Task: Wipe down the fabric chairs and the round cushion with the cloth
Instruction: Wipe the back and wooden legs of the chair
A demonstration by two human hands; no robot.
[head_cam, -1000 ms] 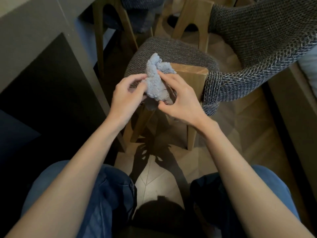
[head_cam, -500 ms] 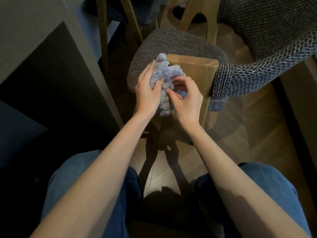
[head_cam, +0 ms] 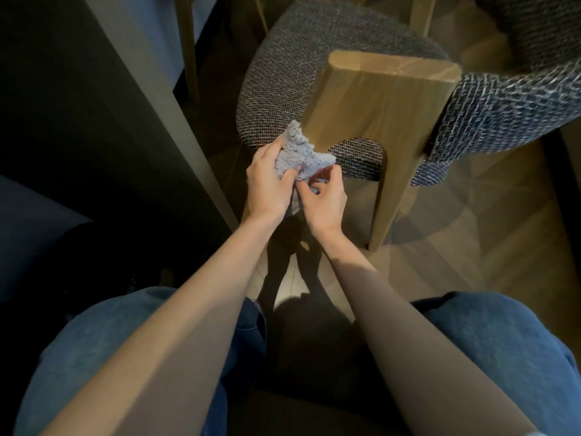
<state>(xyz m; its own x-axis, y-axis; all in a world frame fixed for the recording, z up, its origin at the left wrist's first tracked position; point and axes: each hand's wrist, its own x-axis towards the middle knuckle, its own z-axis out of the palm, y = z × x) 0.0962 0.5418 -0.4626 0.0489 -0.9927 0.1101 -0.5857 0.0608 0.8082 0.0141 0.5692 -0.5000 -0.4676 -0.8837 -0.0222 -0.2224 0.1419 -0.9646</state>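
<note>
A crumpled light blue cloth is held between both hands just in front of the grey woven chair seat. My left hand grips its left side with fingers curled round it. My right hand pinches its lower right edge with curled fingers. The chair's wooden back leg piece stands right of the cloth, and the woven fabric backrest curves off to the right. No round cushion is in sight.
A dark table edge and panel runs along the left. More wooden chair legs stand at the top left. Wooden herringbone floor lies below and right. My knees in blue jeans fill the bottom.
The view has moved closer to the chair. Both hands with the cloth have come down from the top of the wooden piece to the seat's near edge, bunching the cloth tighter.
</note>
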